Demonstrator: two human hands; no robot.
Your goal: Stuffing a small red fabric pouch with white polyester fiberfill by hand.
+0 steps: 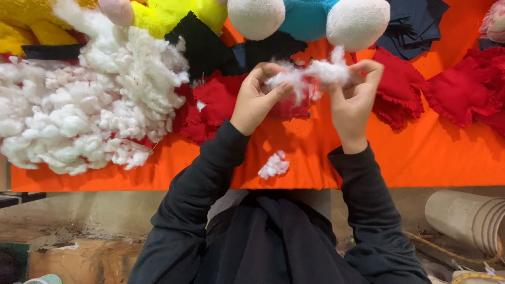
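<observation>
Black sleeves and dark clothing fill the lower centre, closest to the lens; both forearms rise from there to the hands. L hand and R hand are raised side by side above an orange cloth and share one tuft of white stuffing, stretched betw. them. L hand: thumb and curled forefinger pinched shut on the tuft's left end, other fingers bent in behind. R hand: fingertips closed on the tuft's right end, forefinger arched over the top, palm toward the lens. Tuft is thin and wispy in the middle, thicker near the R fingertips, and hangs clear of the cloth. Below the hands, a small scrap of white stuffing lies alone on the cloth, near its front edge. Behind the hands: red fabric pieces w. frayed edges, partly overlapping; more red pieces at far R. At L, well apart from the hands, a large heap of white stuffing covers the cloth's left part. Along the top edge: black fabric pieces, a yellow plush toy, and a blue plush toy w. two round white parts. Lower R, off the cloth, a pale ribbed pipe lies on the ground.
</observation>
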